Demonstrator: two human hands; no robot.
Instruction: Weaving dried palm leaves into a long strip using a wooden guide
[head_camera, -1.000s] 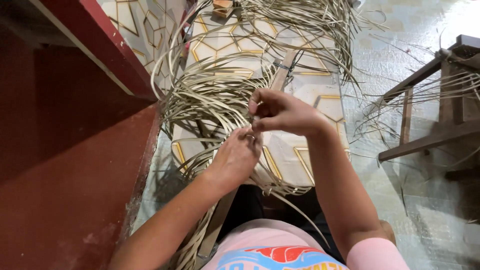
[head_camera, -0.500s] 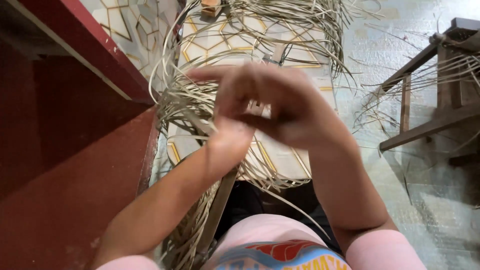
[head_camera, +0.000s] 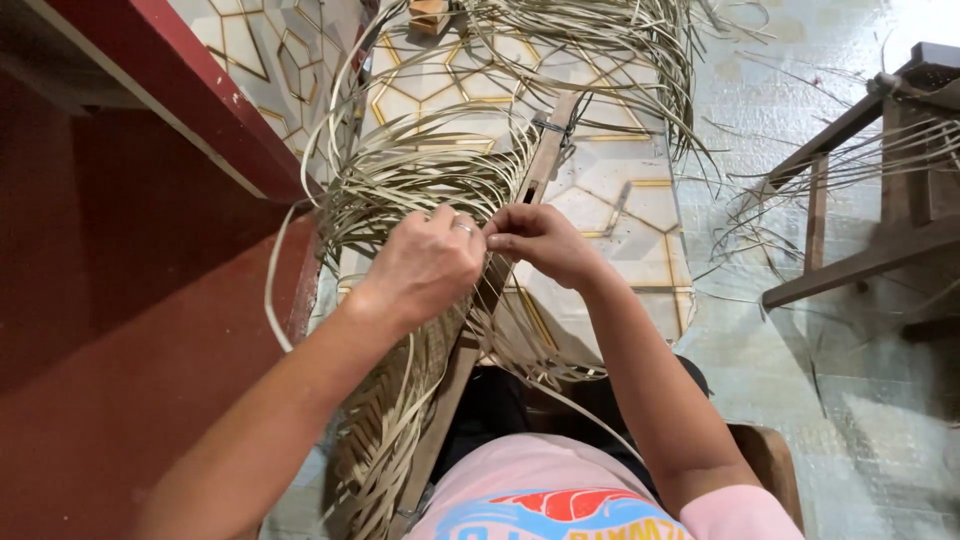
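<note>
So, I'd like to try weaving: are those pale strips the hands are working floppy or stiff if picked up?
Probably springy rather than limp: the strips hold long arcs, and loose ends droop by the left hand. They look thin, so likely light. The right hand pinches them against the wooden slat, suggesting they slide.

Pale straw-coloured strips (head_camera: 420, 180) fan out beyond the left hand (head_camera: 425, 265). Under them the floor (head_camera: 610, 190) is whitish with gold hexagon lines, and left of that hand the wall (head_camera: 130, 300) is dark red.

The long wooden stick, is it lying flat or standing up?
Tilted: the wooden stick leans from the lap toward the tiled floor, with both hands on it.
</note>
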